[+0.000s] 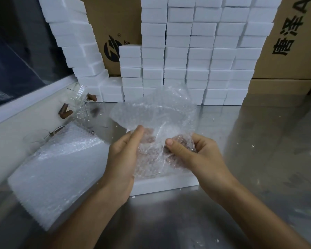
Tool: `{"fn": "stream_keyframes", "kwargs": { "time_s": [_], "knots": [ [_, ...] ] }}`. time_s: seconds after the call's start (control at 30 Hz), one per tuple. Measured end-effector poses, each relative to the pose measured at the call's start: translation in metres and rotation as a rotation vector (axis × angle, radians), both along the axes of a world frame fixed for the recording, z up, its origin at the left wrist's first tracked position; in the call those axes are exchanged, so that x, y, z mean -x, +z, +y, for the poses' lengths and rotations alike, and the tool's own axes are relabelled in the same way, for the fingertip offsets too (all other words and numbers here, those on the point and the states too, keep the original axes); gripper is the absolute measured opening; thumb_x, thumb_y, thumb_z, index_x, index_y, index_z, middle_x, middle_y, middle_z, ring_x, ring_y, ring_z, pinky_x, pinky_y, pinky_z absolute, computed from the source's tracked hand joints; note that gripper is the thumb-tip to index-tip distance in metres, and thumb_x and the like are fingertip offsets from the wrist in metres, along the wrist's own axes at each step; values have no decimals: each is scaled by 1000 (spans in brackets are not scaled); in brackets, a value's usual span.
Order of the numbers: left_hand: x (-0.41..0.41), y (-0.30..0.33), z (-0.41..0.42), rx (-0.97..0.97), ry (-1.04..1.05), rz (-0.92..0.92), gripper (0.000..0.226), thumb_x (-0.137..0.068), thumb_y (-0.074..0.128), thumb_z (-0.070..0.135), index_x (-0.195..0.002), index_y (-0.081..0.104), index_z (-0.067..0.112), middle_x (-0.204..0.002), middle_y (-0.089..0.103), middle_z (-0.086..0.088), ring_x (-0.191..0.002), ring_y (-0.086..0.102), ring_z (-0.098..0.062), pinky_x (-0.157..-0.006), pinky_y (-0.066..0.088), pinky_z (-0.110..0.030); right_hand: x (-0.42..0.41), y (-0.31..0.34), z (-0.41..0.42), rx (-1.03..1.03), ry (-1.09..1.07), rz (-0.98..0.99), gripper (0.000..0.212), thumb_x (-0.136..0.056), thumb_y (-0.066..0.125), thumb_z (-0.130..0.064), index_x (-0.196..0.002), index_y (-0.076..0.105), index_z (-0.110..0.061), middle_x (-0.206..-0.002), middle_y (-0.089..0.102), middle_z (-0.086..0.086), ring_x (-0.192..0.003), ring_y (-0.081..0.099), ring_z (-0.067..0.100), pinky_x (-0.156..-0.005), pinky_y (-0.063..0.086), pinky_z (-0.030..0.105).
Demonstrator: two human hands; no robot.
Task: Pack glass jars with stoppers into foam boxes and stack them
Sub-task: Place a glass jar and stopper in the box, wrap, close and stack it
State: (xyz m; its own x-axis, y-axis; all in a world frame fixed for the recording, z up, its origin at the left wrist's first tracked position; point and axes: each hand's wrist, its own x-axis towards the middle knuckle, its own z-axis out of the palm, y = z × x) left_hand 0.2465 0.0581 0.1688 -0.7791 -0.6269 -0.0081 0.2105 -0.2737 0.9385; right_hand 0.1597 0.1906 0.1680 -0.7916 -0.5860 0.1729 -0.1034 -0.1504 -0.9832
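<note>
- Both hands, left hand (pixel 122 155) and right hand (pixel 190 155), pinch a clear bubble-wrap sheet (pixel 154 112) at frame centre, over a white foam box (pixel 166 184).
- Clear glass jars with brown stoppers (pixel 79 103), upper left: likely fragile, slippery; grasp by the body.

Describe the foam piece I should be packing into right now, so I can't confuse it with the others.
Start at the wall of stacked white foam boxes at the back of the steel table, then come toward the hands. The foam box lies alone, flat on the table, right under the bubble wrap both hands hold, apart from every stack.
</note>
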Motion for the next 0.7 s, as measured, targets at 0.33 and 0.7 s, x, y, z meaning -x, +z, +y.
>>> {"fn": "stream_keyframes", "kwargs": {
  "time_s": [0.33, 0.7],
  "knots": [
    [-2, 1, -8, -41, 35, 73, 33, -90, 64, 40, -109, 69, 14, -108, 74, -10, -101, 72, -28, -78, 59, -41, -2, -3, -4, -29, -17, -6, 17, -81, 77, -24, -73, 74, -10, -70, 73, 5, -63, 66, 14, -60, 53, 23],
    [-5, 5, -4, -6, 28, -6, 27, -94, 62, 37, -101, 74, 14, -98, 77, -8, -91, 75, -25, -80, 59, -42, -2, -7, -5, -45, 11, -155, 59, -66, 84, -44, -114, 67, -16, -106, 74, 2, -92, 73, 16, -78, 58, 27]
  ]
}}
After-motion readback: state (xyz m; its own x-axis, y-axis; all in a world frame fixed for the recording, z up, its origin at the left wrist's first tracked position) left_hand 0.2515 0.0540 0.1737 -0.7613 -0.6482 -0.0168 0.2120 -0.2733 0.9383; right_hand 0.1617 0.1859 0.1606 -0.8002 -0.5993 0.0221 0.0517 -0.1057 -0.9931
